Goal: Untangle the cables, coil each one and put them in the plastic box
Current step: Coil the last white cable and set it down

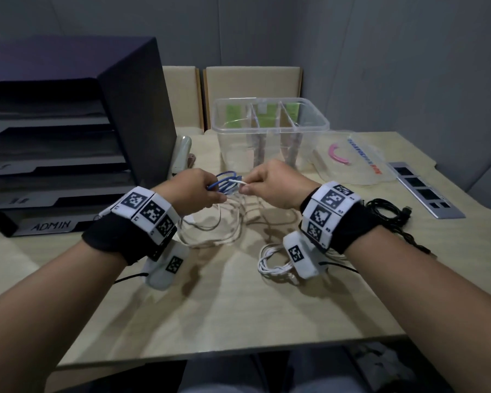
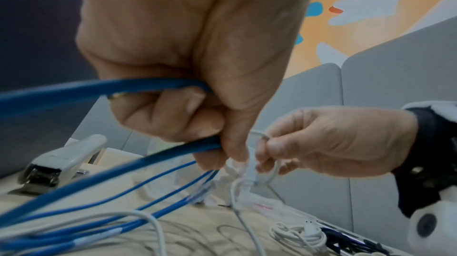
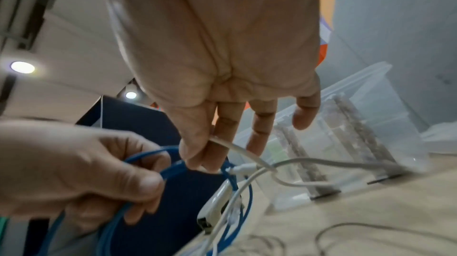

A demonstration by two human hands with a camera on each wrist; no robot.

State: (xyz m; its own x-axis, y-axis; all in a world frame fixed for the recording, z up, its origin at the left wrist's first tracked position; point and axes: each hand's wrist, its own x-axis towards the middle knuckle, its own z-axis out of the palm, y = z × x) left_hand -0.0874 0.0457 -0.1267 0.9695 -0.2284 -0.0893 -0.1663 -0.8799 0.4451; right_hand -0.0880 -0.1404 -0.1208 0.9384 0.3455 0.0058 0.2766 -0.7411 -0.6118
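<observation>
Above the table's middle, my left hand (image 1: 201,191) grips a bundle of blue cable loops (image 1: 224,181); its curled fingers (image 2: 173,115) close round the blue strands (image 2: 99,88). My right hand (image 1: 262,182) pinches a thin white cable (image 1: 236,182) between thumb and forefinger (image 3: 197,152), right beside the blue loops (image 3: 173,166). The white cable (image 3: 309,161) trails down to loose pale loops (image 1: 213,231) on the table. A coiled white cable (image 1: 272,265) lies under my right wrist. The clear plastic box (image 1: 270,134) with dividers stands behind the hands.
A black paper tray rack (image 1: 68,154) fills the left. A stapler (image 1: 182,151) sits beside it. The box's clear lid (image 1: 355,157) lies at the right, then a grey socket strip (image 1: 425,188). A coiled black cable (image 1: 389,211) lies behind my right wrist.
</observation>
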